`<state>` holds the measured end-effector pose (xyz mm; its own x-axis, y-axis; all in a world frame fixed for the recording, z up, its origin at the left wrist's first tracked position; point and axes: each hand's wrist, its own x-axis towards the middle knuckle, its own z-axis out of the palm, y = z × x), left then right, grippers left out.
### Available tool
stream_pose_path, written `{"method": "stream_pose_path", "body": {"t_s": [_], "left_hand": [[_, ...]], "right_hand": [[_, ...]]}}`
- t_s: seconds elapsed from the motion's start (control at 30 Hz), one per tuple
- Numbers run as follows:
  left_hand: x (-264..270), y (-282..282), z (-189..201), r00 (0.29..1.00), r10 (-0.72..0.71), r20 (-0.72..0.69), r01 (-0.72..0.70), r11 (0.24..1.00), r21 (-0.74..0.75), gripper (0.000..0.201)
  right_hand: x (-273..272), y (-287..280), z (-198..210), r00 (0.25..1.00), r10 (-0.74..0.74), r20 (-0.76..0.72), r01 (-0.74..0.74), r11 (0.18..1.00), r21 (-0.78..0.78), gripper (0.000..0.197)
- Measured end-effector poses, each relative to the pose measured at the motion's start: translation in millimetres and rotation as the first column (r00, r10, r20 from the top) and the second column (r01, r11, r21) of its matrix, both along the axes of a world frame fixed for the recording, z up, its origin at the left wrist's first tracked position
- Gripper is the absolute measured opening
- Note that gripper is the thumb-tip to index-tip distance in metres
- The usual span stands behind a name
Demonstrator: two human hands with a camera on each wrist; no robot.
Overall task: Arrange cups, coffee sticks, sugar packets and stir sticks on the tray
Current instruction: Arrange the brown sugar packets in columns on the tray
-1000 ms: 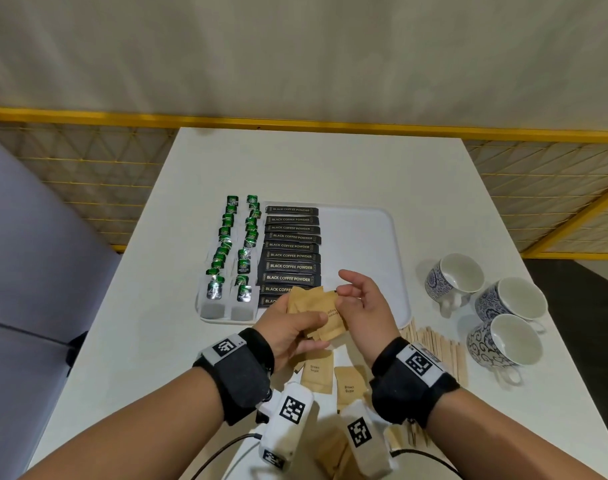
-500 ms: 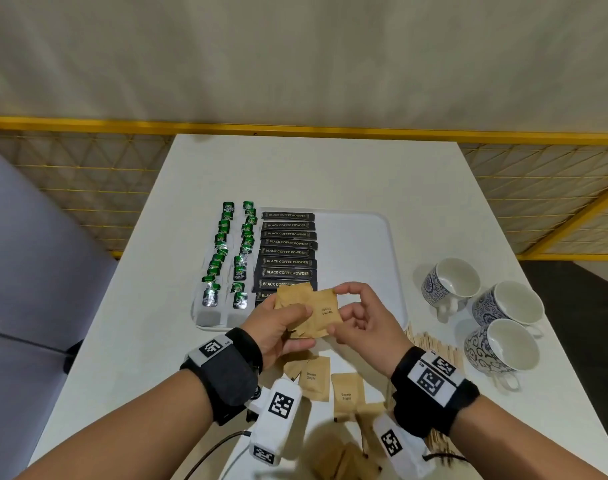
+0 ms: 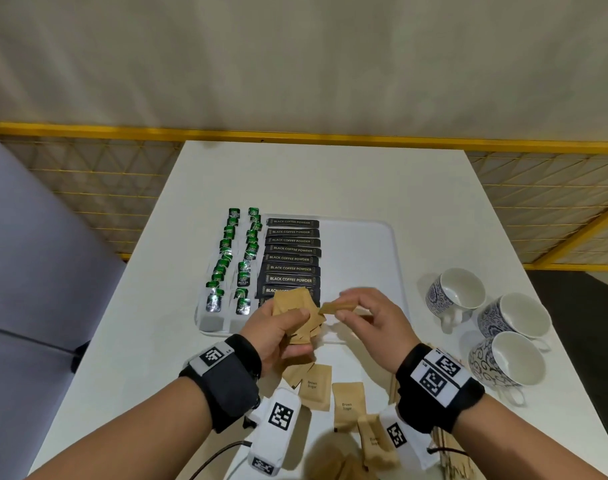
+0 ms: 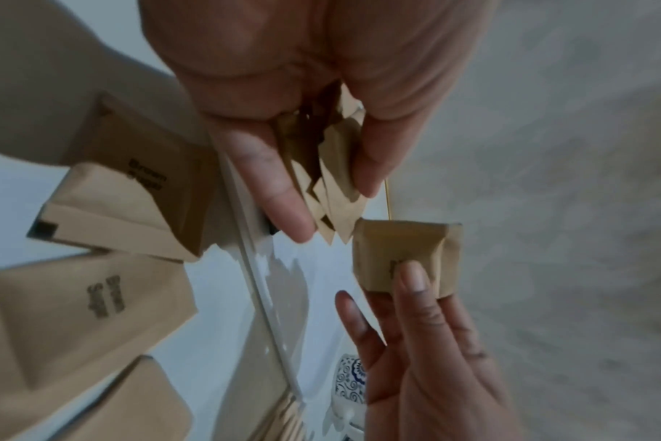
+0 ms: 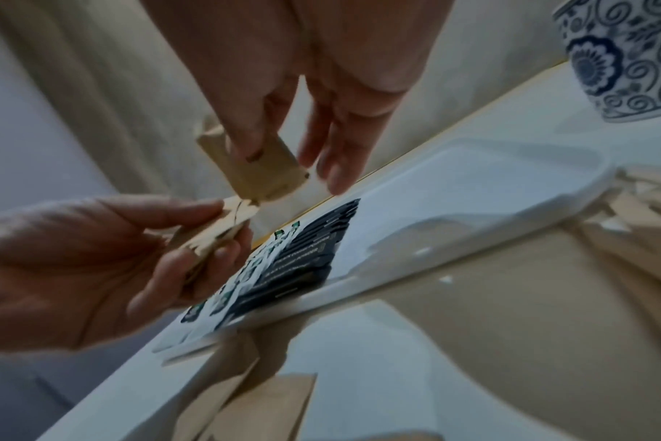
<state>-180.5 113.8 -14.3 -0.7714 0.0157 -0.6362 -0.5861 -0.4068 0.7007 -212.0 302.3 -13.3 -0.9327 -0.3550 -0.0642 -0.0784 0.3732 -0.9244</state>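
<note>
Above the near edge of the white tray [image 3: 382,251], the left hand [image 3: 278,327] grips a fanned bundle of brown sugar packets [image 3: 295,306], its fingers [image 4: 280,197] and thumb curled round them so the packets' corners stick out past the fingertips. Just beside it, the right hand [image 3: 372,320] pinches a single brown packet [image 3: 335,308] between thumb and fingertips, its remaining fingers [image 5: 340,149] loosely spread; that packet is held nearly level, its near corner almost touching the bundle — whether they actually meet is unclear.

On the tray's left side lie two columns of small green-topped sachets [image 3: 238,258], and next to them a stacked column of black coffee sticks [image 3: 292,251] printed "BLACK COFFEE POWDER". The tray's right half is bare white.

On the tabletop [image 3: 323,178] nearer the person, below the hands, several loose packets marked "Brown Sugar" [image 3: 347,403] lie scattered, some overlapping. Wooden stir sticks [image 3: 448,448] lie near the right wrist, largely hidden by the wristband. Three blue-and-white patterned cups [image 3: 510,362] stand upright in a cluster on the tabletop to the right of the tray, well apart from it — each one's white interior faces up.
</note>
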Motion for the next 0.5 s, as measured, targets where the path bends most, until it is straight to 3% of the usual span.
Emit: {"method": "stream_pose_path", "body": {"t_s": [0.23,0.37,0.5], "left_hand": [[1,3,1,0.998,0.058,-0.024,-0.059,0.997,-0.043,0.030],[-2,4,2,0.996,0.086,-0.019,-0.087,0.995,-0.049,0.031],[-6,-1,-2,0.997,0.080,0.004,-0.080,0.995,-0.063,0.027]], "right_hand": [[-7,-10,1,0.899,-0.019,0.437,0.141,0.958,-0.249,0.023],[-10,-12,-2,0.847,-0.122,0.518,0.288,0.923,-0.255,0.021],[-12,-17,3,0.816,-0.138,0.561,0.335,0.904,-0.265,0.019]]}}
